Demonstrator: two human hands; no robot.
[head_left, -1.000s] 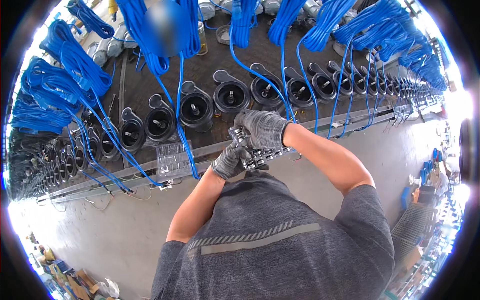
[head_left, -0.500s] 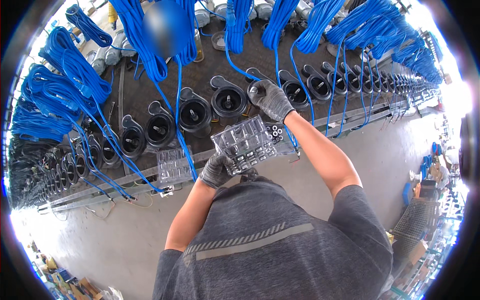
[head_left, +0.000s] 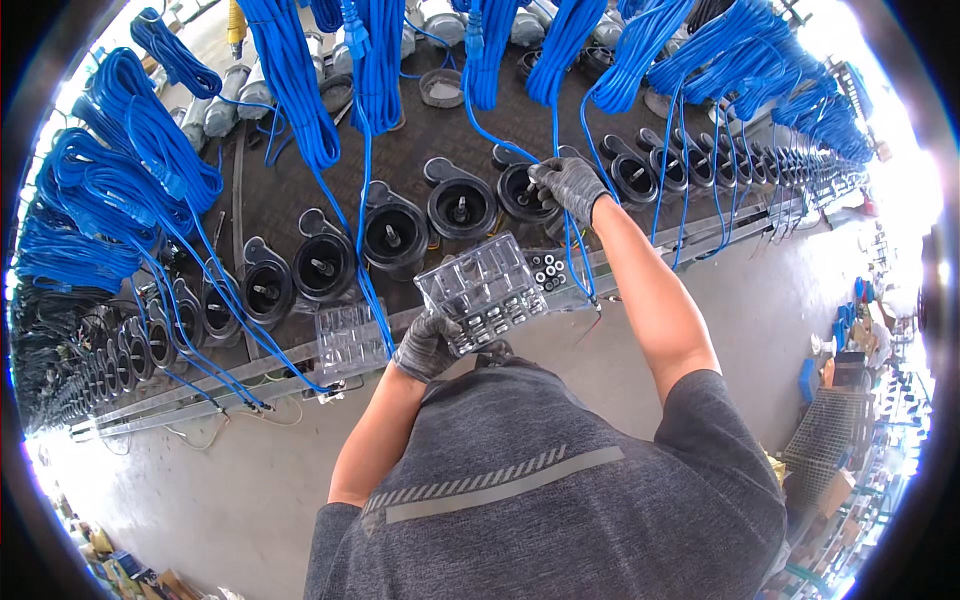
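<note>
My left hand (head_left: 428,346), in a grey glove, grips the near left side of a clear plastic compartment tray (head_left: 478,275). Small metal parts lie in the tray's near compartments. At the right, my gloved right hand (head_left: 572,188) has its fingers curled together over the right side of a round black housing (head_left: 514,190). Its fingertips are close to the housing's middle; anything between them is too small to make out. Left of it stands another black housing (head_left: 461,208) with a metal shaft upright in its centre.
Black housings run in a curved row along the dark bench (head_left: 300,180). Bundled blue cables (head_left: 376,70) hang above, their strands crossing the row. A second clear tray (head_left: 350,335) lies at the bench edge. Small round parts (head_left: 548,272) sit right of the held tray.
My right hand has shifted right, and more of the housing beneath it shows. My left hand still holds the tray, almost in the same place.
</note>
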